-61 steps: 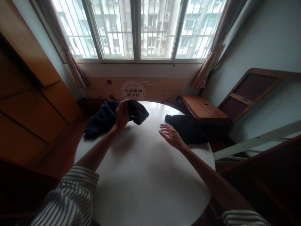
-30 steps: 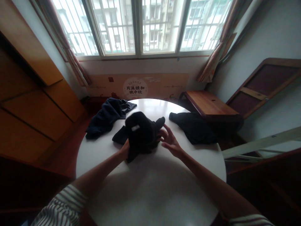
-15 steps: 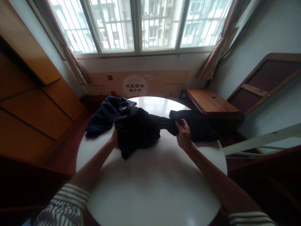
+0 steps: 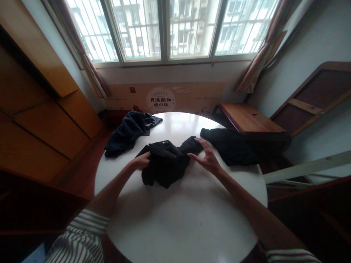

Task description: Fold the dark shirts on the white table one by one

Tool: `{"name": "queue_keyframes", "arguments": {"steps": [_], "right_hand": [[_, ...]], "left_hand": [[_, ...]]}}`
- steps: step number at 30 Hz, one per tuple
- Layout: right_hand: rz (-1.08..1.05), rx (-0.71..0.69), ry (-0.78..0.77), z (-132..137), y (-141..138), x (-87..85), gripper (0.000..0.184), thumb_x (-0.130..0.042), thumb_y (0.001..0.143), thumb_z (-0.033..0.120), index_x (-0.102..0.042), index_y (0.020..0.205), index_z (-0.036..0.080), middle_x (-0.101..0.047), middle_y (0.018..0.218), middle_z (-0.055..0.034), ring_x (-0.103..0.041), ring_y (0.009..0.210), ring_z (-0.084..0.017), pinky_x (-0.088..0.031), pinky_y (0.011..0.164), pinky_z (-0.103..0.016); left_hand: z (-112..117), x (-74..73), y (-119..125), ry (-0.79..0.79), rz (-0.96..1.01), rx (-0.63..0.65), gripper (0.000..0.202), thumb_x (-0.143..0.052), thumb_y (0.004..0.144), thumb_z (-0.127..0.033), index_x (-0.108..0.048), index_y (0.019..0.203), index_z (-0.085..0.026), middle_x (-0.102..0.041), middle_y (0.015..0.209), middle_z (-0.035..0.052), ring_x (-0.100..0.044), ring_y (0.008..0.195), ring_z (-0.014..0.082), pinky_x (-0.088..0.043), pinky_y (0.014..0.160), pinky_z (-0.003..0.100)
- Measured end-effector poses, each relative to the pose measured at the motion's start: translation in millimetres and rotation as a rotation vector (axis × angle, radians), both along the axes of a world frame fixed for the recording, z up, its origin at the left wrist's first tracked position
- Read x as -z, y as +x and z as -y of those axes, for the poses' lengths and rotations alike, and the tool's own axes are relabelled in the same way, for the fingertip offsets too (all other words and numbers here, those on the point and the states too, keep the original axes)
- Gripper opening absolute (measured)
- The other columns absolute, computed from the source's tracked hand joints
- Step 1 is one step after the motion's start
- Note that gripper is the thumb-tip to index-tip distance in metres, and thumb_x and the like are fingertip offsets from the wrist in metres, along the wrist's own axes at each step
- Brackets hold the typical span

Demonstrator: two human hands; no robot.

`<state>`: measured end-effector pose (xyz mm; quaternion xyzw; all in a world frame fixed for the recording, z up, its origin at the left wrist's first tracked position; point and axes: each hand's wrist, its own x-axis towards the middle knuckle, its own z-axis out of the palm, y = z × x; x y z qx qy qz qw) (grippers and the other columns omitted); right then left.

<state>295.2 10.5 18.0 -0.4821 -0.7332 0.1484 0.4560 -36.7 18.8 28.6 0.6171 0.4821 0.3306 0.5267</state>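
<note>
touching a crumpled black garment [image 4: 164, 164] from both sides, the left hand [image 4: 141, 160] and the right hand [image 4: 207, 160] work near the middle of a round white worktop [image 4: 178, 122]. the left hand lies palm down at the garment's left edge, fingers against the cloth; whether it is clamped on the cloth, i cannot tell. the right hand is open, fingers spread apart, with its fingertips at the garment's narrow right end. the garment sits between the two hands, a bunched mass with one sleeve-like part tapering right and slightly far, and a looser fold hanging toward the near side, so its long axis runs roughly left to right. well to the far left lies a rumpled navy garment [image 4: 128, 128]. to the far right, just beside the right hand, lies a second black garment [image 4: 229, 147], reaching the worktop's edge. a striped sleeve [image 4: 82, 241] covers the left forearm near the camera.
</note>
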Motion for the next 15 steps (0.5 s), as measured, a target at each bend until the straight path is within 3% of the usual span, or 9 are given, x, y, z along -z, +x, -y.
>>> {"name": "queue_keyframes", "arguments": {"steps": [3,6,10,12,15], "right_hand": [[0.095,-0.186,-0.13,5.8,-8.3,2.4,0.071,-0.072,0.08,0.05,-0.048,0.141,0.025,-0.058,0.137,-0.0136,-0.053,0.128,-0.032,-0.041,0.108,-0.052],[0.128,-0.217,-0.179,6.7,-10.4,7.3,0.052,-0.068,0.084,0.042,-0.059,0.131,0.022,-0.068,0.119,-0.0122,-0.064,0.111,-0.03,-0.049,0.098,-0.05],[0.161,-0.281,-0.263,9.1,-7.4,4.2,0.028,-0.06,0.088,0.03,-0.068,0.113,0.021,-0.072,0.089,-0.0049,-0.068,0.076,-0.022,-0.055,0.078,-0.04],[0.236,-0.27,-0.202,10.9,-5.0,-4.4,0.017,-0.063,0.086,0.031,-0.071,0.097,0.02,-0.069,0.083,-0.0057,-0.065,0.075,-0.022,-0.054,0.076,-0.039],[0.324,-0.235,-0.038,9.8,-1.7,-22.2,0.022,-0.072,0.081,0.042,-0.071,0.079,0.02,-0.066,0.1,-0.0106,-0.061,0.097,-0.028,-0.05,0.09,-0.045]], "left_hand": [[1.6,-8.6,4.0,-0.027,-0.093,0.069,0.025,-0.074,0.053,-0.023,-0.072,0.077,-0.017,-0.069,0.071,0.0043,-0.064,0.077,0.0284,-0.055,0.064,0.035],[-1.3,-23.6,0.4,0.048,-0.146,-0.028,0.018,-0.074,0.052,-0.022,-0.071,0.07,-0.018,-0.068,0.069,0.0032,-0.063,0.075,0.0267,-0.053,0.062,0.032],[6.3,-32.9,-18.2,-0.004,-0.214,-0.163,0.019,-0.073,0.06,-0.034,-0.065,0.057,-0.017,-0.06,0.056,0.0016,-0.058,0.056,0.0196,-0.044,0.051,0.027],[16.9,-31.7,-27.0,-0.01,-0.157,-0.266,0.028,-0.071,0.066,-0.043,-0.068,0.064,-0.016,-0.063,0.06,0.0027,-0.058,0.056,0.0186,-0.043,0.051,0.027],[35.5,-28.4,-29.7,-0.043,0.047,-0.357,0.05,-0.057,0.078,-0.061,-0.071,0.088,-0.015,-0.07,0.076,0.0067,-0.064,0.066,0.0209,-0.047,0.056,0.028]]}}
